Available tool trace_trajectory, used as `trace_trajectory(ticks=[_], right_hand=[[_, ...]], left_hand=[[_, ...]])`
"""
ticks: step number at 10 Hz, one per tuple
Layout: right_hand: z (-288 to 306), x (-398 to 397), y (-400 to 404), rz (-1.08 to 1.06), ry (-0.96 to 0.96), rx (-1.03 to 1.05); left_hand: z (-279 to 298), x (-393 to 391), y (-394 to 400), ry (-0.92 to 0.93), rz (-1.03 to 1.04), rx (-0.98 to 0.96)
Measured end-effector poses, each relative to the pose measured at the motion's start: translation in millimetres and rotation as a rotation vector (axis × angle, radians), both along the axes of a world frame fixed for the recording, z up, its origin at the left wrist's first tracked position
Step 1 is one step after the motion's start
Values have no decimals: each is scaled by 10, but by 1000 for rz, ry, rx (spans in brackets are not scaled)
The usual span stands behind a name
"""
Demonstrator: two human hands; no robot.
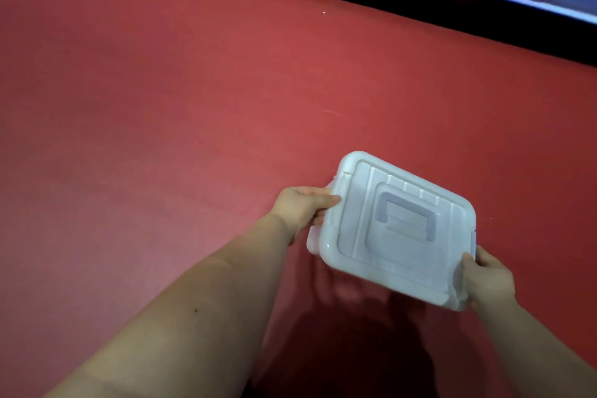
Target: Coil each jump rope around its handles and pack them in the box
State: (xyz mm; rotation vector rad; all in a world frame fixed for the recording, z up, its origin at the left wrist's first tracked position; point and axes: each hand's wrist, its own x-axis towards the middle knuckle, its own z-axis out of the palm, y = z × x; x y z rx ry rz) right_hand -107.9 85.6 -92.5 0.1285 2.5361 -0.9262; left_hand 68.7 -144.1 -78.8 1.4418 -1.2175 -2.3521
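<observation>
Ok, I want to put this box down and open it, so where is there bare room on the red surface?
The red surface shows bare left of the left hand and beyond the box, up to the black strip. The only crowded spot is under the box, held between both hands; the right hand grips its near corner.

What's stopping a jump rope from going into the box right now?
The white lid sits closed on the box, with its handle folded flat on top. The left hand and right hand grip opposite ends of the box. No jump rope is in view on the red surface.
</observation>
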Motion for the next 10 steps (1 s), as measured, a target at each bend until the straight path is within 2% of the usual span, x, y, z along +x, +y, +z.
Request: trace_trajectory(ticks=[2,4,6,8,9,10], right_hand=[[2,86,-157,21,84,-55],[-29,89,-166,65,105,-88],[22,43,-173,194,23,25],[356,50,-188,442,-89,114],[664,105,-210,582,-41,172],[1115,265,-205,732,42,227]], left_hand=[[-109,99,-20,-146,100,-148],[-225,128,-3,-240,92,-190],[-173,64,1,-374,-5,-263],[235,-104,95,-592,-519,-468],[606,-198,231,-673,-736,-678],[1099,-234,399,-622,-843,-824]])
